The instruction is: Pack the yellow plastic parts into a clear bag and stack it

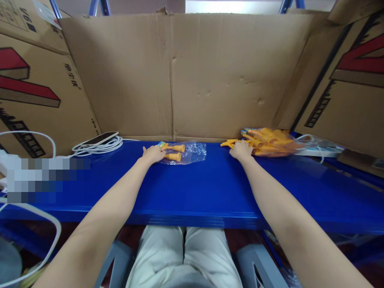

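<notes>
My left hand (154, 154) is closed on the left end of a clear plastic bag (196, 153) lying on the blue table. Inside that bag are two orange plastic pieces (173, 157) with flared ends, and a small colourful label shows at its top left. To the right, my right hand (241, 150) has its fingers curled round an orange plastic piece (228, 143), whose slim end sticks out to the left. Just beyond that hand lies a fuller clear bag (271, 142) packed with several orange pieces. My fingertips are partly hidden on both sides.
Cardboard walls (129, 76) surround the blue table (192, 192) at the back and sides. On the left, a phone (100, 138) rests on a coiled white cable (102, 146). A white power strip (319, 151) lies at the right, with a cable nearby.
</notes>
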`<state>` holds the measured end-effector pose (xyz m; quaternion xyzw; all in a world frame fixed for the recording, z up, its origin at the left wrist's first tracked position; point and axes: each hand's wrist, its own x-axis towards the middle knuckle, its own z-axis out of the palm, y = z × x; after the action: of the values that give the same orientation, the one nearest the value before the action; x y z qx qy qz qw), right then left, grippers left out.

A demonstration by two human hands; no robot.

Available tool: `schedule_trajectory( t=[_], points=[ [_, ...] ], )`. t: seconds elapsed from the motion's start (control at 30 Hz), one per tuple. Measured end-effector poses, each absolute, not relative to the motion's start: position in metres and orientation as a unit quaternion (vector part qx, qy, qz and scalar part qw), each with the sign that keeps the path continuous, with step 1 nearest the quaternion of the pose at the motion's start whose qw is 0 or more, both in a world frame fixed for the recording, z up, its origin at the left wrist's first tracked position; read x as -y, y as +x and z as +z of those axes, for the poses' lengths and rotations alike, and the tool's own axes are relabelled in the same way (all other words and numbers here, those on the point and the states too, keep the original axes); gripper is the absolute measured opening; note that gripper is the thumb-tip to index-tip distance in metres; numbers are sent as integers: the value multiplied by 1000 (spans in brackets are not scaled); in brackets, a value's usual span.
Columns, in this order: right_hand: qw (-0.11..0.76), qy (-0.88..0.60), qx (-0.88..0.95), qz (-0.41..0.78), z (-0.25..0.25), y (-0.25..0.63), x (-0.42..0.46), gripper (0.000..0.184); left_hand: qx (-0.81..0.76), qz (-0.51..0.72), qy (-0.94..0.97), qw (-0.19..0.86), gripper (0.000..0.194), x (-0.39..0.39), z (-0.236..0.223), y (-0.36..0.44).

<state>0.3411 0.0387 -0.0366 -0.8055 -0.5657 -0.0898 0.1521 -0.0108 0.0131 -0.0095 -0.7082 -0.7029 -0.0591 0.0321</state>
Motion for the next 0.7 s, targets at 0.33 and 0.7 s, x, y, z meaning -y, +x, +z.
schedule_trajectory(
  t=[0.33,0.7],
  points=[
    [55,-776,622,-85,-25,317,-31,45,701,-44,-711,23,51,-10,-7,-10],
    [13,-714,698,-56,-14,270,-12,50,734,-88,-670,70,49,-8,-5,-11]
  ],
)
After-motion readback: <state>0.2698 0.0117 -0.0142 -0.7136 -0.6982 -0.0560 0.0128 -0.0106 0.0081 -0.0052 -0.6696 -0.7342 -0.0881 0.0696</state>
